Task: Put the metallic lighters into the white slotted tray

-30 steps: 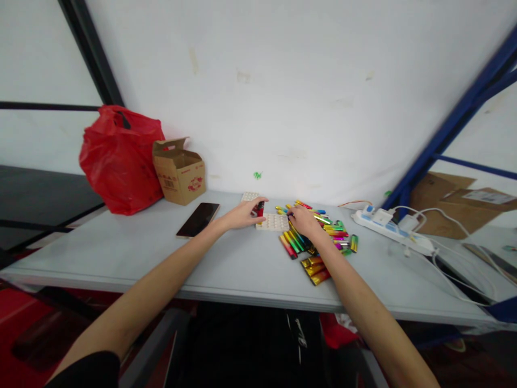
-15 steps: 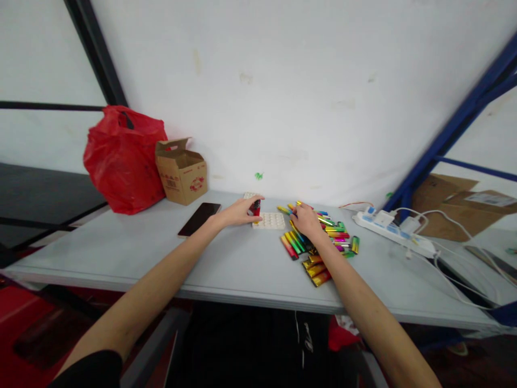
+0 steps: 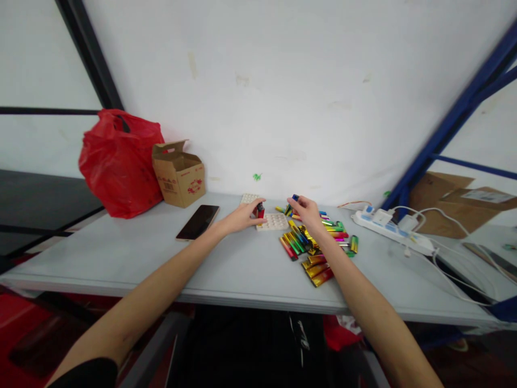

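My left hand grips a red lighter with a dark top, held upright between thumb and fingers. It is over the left end of a white tray with rows of small pockets. Behind my left hand a second white piece of the same kind is partly hidden. Pinched in my right hand is a dark blue lighter, raised at the back of the heap. Below that hand and wrist lies the heap of shiny lighters in gold, green, red and other colours.
A phone lies left of my left hand. Further back stand a cardboard box and a red plastic bag. On the right, a white power strip trails cables across the table. A wall closes off the back.
My right hand has come up out of the lighter heap and now shows a dark blue lighter in its fingers. My left hand has shifted slightly right, still holding the red lighter.
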Available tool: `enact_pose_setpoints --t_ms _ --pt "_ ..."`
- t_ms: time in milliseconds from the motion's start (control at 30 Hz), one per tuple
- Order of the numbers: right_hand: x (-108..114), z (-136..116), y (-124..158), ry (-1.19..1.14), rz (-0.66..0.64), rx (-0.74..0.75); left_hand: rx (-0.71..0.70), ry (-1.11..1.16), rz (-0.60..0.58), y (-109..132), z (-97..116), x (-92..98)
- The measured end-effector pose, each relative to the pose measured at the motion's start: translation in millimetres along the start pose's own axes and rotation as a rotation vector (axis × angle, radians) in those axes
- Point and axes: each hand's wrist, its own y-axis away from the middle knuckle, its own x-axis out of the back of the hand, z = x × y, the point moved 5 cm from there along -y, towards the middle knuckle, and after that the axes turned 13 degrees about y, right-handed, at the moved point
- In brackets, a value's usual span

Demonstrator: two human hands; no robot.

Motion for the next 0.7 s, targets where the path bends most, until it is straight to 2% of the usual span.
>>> enact_pose_setpoints --t_ms 67,167,267,333,500,700 --pt "-3.7 -2.9 3.4 -0.150 -0.025 -0.064 0.007 0.013 -0.003 0.4 -1.2 -0.5" --pt "-12.1 -19.3 13.3 -0.346 -0.156 -0.085 0.045 0.047 0.011 1.1 -4.1 -1.7" --pt "-18.1 -38.5 23.8 -0.390 -0.303 -0.027 0.094 0.078 0.023 1.3 -7.7 -4.6" --pt "-20.3 -41.8 27.3 -0.385 -0.344 -0.043 0.113 0.089 0.017 1.1 -8.8 -6.8" --pt "-26.5 -22.2 26.6 -0.346 -0.359 -0.287 0.140 0.069 -0.001 0.9 -8.0 -7.5" --pt "-27.3 -15.0 22.5 -0.294 -0.331 -0.315 0.075 0.012 0.022 1.5 1.0 -4.3"
